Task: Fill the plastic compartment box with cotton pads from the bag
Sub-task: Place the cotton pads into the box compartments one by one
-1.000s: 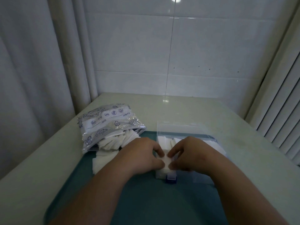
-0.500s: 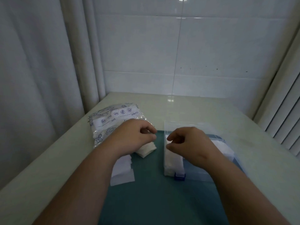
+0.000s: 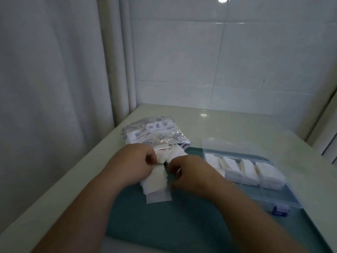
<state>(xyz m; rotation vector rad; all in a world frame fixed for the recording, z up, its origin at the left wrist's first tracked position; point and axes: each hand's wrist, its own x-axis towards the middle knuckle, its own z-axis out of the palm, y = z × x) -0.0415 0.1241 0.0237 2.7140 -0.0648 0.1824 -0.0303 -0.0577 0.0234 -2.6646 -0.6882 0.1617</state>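
1. The cotton pads (image 3: pixel 156 181) lie in a loose white heap on the teal mat (image 3: pixel 164 227), spilling from the mouth of the bag (image 3: pixel 151 131). The heap's long axis runs from the bag toward the person.
2. The left hand (image 3: pixel 133 161) has its fingers curled and pinches pads at the heap's far end, right at the bag mouth.
3. The right hand (image 3: pixel 190 175) sits against the heap's right edge with its fingers curled. Blur hides whether it holds a pad.
4. The plastic compartment box (image 3: pixel 280 198) lies open to the right of the heap, beyond the right hand. White stacks fill its far row, and the near row looks unfilled. The right hand is nearer, so I judge the carry goes rightward.
5. The mat rests on a pale table (image 3: pixel 237 125).
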